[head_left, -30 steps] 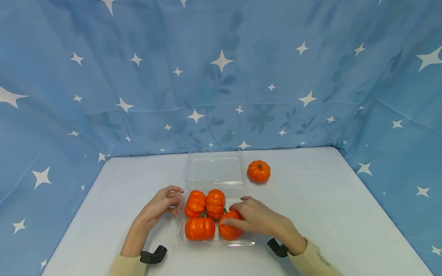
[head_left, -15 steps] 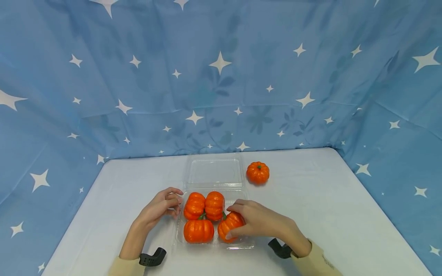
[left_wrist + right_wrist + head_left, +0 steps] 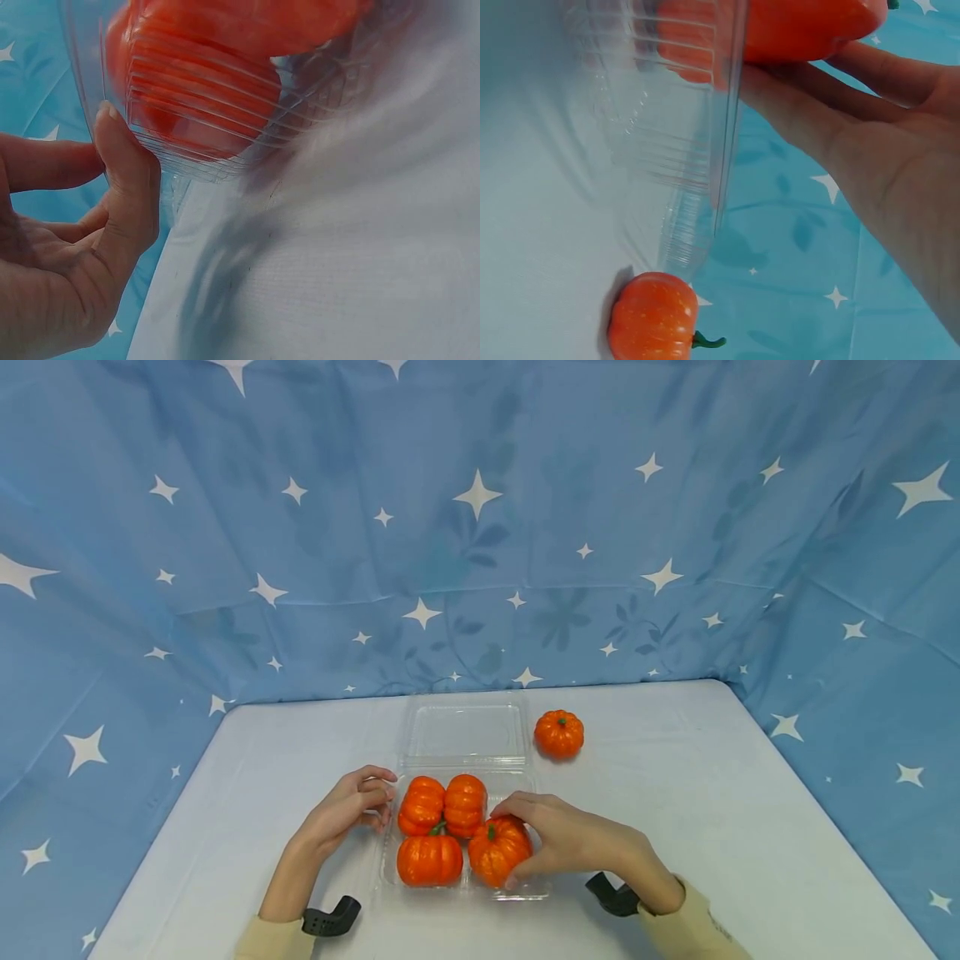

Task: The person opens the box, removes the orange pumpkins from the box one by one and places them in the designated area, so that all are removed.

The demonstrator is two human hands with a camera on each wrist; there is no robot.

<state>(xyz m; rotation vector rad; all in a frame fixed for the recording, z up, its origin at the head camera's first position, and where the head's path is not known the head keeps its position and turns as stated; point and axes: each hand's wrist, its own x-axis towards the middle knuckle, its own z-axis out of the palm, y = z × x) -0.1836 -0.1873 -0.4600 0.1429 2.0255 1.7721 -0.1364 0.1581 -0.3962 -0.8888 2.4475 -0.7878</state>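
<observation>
A clear plastic clamshell box (image 3: pixel 513 782) lies unfolded on the table, several orange toy pumpkins in its near half. At its front right corner, my right hand (image 3: pixel 566 835) grips a pumpkin (image 3: pixel 497 856) from the right, thumb on the near side and fingers on the far side. This pumpkin's green stem points up and tilts away. In the right wrist view the same pumpkin (image 3: pixel 810 30) sticks up above the box rim. My left hand (image 3: pixel 348 806) pinches the left rim of the box between thumb and finger, as the left wrist view shows (image 3: pixel 112 195).
Beyond the box's right side, a loose pumpkin (image 3: pixel 558 734) sits on the white table (image 3: pixel 660 793). The box's transparent lid (image 3: pixel 468 731) lies flat toward the back. A blue star-patterned curtain (image 3: pixel 480 568) hangs behind the table and along its sides.
The pumpkin in my right hand has turned, so its stem now faces more upward. My right thumb has slid down toward the near side. The left hand stays at the box rim.
</observation>
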